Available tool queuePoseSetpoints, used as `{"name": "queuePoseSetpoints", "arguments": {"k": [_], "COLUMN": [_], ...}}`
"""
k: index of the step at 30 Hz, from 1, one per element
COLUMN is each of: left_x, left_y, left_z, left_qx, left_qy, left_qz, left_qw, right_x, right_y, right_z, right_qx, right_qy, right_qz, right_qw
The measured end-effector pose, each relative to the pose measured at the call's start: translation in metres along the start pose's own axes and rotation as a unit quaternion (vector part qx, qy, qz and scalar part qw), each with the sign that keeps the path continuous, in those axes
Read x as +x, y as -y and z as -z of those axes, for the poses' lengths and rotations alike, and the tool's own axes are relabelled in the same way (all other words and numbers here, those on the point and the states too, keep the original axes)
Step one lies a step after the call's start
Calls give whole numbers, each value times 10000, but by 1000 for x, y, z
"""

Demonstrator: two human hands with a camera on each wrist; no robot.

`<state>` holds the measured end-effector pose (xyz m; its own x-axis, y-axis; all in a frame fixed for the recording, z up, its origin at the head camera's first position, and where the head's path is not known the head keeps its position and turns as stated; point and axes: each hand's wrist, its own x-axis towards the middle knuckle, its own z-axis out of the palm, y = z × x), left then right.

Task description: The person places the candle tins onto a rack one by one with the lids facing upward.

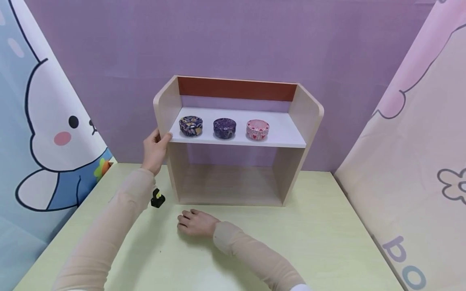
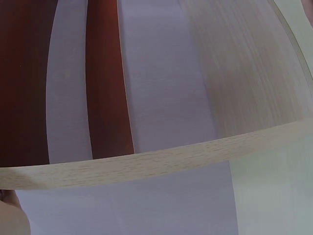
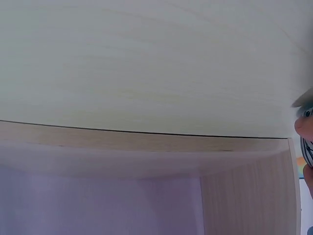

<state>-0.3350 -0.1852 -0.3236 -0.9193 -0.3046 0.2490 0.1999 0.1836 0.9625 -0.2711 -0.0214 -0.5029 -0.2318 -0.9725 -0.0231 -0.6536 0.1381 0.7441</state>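
Observation:
My left hand [image 1: 155, 151] grips the left side panel of a small wooden shelf unit [image 1: 233, 185], thumb at the front edge beside the white board. In the left wrist view, part of that hand shows at the lower left, against the panel edge [image 2: 146, 164]. My right hand [image 1: 197, 223] is low over the table in front of the unit's lower left. At the right wrist view's edge, its fingers [image 3: 306, 128] pinch a small item with a black-and-white pattern [image 3: 307, 149], mostly cut off there and hidden in the head view.
On the white board [image 1: 278, 140] stand three round tins in a row: a navy floral tin [image 1: 191, 126], a dark purple tin [image 1: 224, 128] and a pink tin [image 1: 257, 129]. Beneath is an open compartment [image 1: 229, 178]. Printed cloths [image 1: 65, 113] flank the pale table [image 1: 320, 242].

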Motion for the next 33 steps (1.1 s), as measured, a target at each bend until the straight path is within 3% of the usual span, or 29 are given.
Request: {"name": "queuePoseSetpoints", "arguments": {"k": [12,16,20,23,25,28,33], "left_x": [0,0,1,1,1,1,1], "left_y": [2,3,3,3,2,2,2], "left_z": [0,0,-1,-1,-1,-1,-1], "left_qx": [-27,-23,-57,-76,-81,-81,-125], "left_qy": [-90,-80,-56,-35,-44,-69,-90], "left_qz": [-81,-84,-69,-44,-36,-37,-10], "left_qw": [9999,9999,9999,10000,10000,9999,9999], "right_x": [-23,-34,-43,-49,-54,-59,-65], "right_y": [-23,-34,-46,-54,-58,-63,-62], "right_z": [5,7,8,9,11,12,9], "right_qx": [-21,668,1660,2454,3100,4000,5116], "right_qy": [248,156,20,-40,-155,-426,-899], "right_qz": [-258,-703,-1176,-1534,-1820,-2358,-3181], "right_qw": [9994,9952,9791,9572,9330,8846,7931]}}
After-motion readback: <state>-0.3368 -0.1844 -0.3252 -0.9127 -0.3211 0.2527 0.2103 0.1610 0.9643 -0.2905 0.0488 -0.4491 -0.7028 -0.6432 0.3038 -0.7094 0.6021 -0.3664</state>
